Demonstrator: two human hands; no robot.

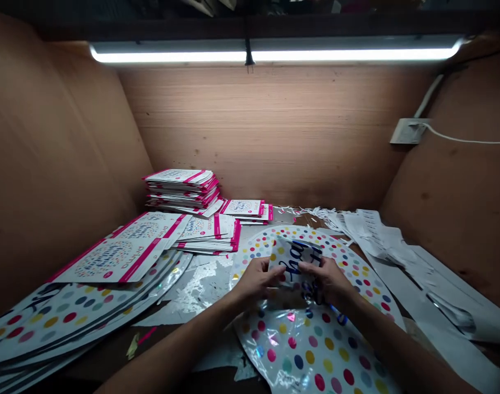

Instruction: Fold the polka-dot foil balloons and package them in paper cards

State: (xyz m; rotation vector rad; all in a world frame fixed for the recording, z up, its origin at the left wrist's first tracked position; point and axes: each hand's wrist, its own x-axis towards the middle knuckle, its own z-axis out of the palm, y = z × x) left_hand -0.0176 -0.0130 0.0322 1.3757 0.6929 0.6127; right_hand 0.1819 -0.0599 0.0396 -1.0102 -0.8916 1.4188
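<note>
A flat round foil balloon point(315, 350) with coloured dots and blue lettering lies on the table in front of me, on top of another dotted one. Its upper part is folded over towards me. My left hand point(256, 282) pinches the left side of the folded flap point(294, 257). My right hand point(332, 279) grips the right side of the same flap, fingers curled on it.
Stacks of white-and-pink packaging cards point(182, 189) stand at the back left, with more cards point(122, 254) spread nearer. A pile of flat dotted balloons point(69, 317) lies at the left. White paper strips point(397, 251) run along the right wall. Wooden walls enclose the bench.
</note>
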